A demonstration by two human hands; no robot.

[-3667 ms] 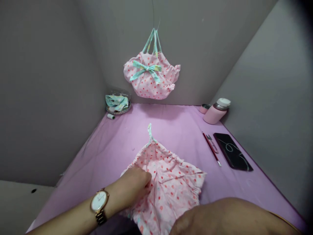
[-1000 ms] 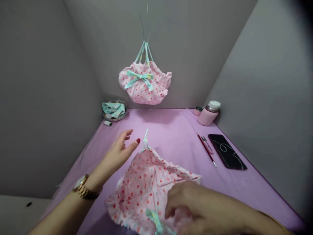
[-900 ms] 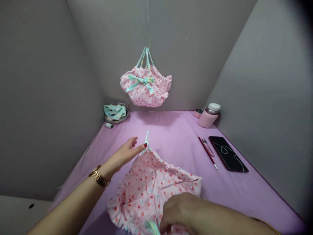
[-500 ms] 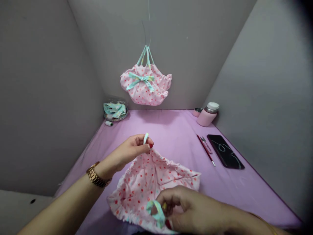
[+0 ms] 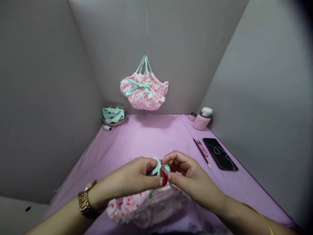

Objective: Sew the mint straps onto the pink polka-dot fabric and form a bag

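My left hand [image 5: 144, 174] and my right hand [image 5: 184, 173] meet over the front middle of the table. Both pinch a mint-green fabric strap [image 5: 157, 168], its loops showing between the fingertips. Below them hangs a pink polka-dot fabric bag [image 5: 135, 204] with a gathered edge, partly hidden by my left hand and blurred at its lower side. A similar polka-dot bag [image 5: 144, 99] with a mint bow hangs by its straps on the back wall.
On the right lie a black phone [image 5: 218, 153], thread snips [image 5: 201, 148] and a red pencil [image 5: 201, 153]. Behind them stand a pink jar [image 5: 201, 123] and a small round tin [image 5: 193, 116]. Back left are a tray of mint fabric [image 5: 113, 115] and a thread spool [image 5: 107, 128].
My right hand has moved up and forward to meet my left, bringing its mint strap along. The bag has folded together beneath them. The camera view has shifted slightly.
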